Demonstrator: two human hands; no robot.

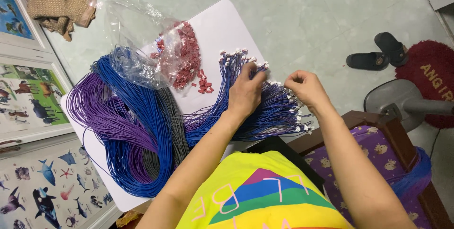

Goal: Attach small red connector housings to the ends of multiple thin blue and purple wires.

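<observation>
Two hands (246,89) (305,87), three wire bundles (137,125) (blue, purple, grey)

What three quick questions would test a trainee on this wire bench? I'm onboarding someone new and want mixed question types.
1. True or false: the left hand rests on the blue wires with white plugs.
2. What lies beside the clear bag? A) red clips B) green screws C) yellow tape
3. Fill in: the right hand pinches a wire end near the ___ edge of the white table.

Key: 1 true. 2 A, the red clips. 3 right.
</observation>
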